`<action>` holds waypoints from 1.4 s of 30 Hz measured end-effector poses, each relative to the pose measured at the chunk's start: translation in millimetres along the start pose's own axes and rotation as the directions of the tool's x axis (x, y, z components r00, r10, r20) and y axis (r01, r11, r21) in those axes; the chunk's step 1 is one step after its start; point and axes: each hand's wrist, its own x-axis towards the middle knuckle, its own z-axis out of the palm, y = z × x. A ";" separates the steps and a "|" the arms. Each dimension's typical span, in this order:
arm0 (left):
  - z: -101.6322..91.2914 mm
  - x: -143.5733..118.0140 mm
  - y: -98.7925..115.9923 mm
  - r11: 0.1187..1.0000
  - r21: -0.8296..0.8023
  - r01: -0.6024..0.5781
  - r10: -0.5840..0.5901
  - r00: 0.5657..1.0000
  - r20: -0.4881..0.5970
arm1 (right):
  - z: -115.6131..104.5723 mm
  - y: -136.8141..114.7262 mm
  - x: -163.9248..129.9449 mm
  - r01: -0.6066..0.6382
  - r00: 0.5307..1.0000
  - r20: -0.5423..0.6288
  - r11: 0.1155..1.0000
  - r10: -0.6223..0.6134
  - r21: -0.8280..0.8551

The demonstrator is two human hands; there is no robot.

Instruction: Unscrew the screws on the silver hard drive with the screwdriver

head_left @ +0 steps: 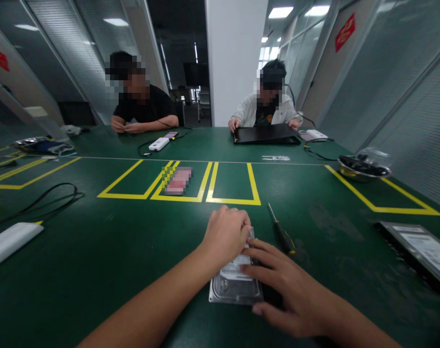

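Left grip [225, 234] curled over hard drive [234, 282] far edge; right grip [288, 290] spread flat on it

Two hands on a hard drive at the near edge of a long table

The hard drive [235, 285] lies flat on the table [96, 261] directly before the person; the left hand [225, 234] rests on its far end, the right hand [281, 285] on its right side. A screwdriver [281, 229] lies just right of the left hand. Beyond them sit taped boxes [232, 186]. Far right, a bowl [364, 166]; nearer, a flat device [418, 251]. A slim block [9, 241] and a cable [49, 198] lie at left. Across the table sit two people [143, 106], the right one behind a flat case [265, 134].
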 end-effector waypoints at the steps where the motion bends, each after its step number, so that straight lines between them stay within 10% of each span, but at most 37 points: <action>1: 0.2 -5.6 1.4 0.998 -0.061 0.031 -0.032 0.999 -0.023 | 0.2 0.7 0.0 0.023 0.995 -0.094 1.000 -0.023 0.000; 5: 1.2 -25.8 7.9 0.974 -0.208 0.086 -0.098 0.994 -0.050 | -0.5 11.9 -1.6 -0.097 0.896 -0.440 0.992 0.052 -0.080; 9: 4.1 -37.5 10.9 0.987 -0.156 0.048 -0.057 0.997 -0.057 | -3.7 33.8 -6.6 -0.348 0.826 -0.526 0.918 0.205 -0.189; 20: 13.8 -50.9 3.2 0.975 -0.142 -0.173 0.172 0.985 -0.017 | -3.8 50.2 -7.7 -0.654 0.756 -0.364 0.592 0.545 -0.472; 29: 25.2 -53.7 -10.2 0.935 -0.262 -0.238 0.230 0.971 -0.063 | 4.2 40.9 -6.3 -0.707 0.685 -0.270 0.529 0.677 -0.469; 36: 27.1 -53.9 -9.9 0.931 -0.276 -0.239 0.231 0.971 -0.064 | -24.5 50.2 -6.2 -0.719 0.530 -0.619 0.694 0.580 0.033; 42: 26.0 -54.1 -7.8 0.925 -0.299 -0.233 0.220 0.972 -0.076 | -40.3 49.2 3.2 -0.337 0.330 -0.652 0.731 0.682 0.594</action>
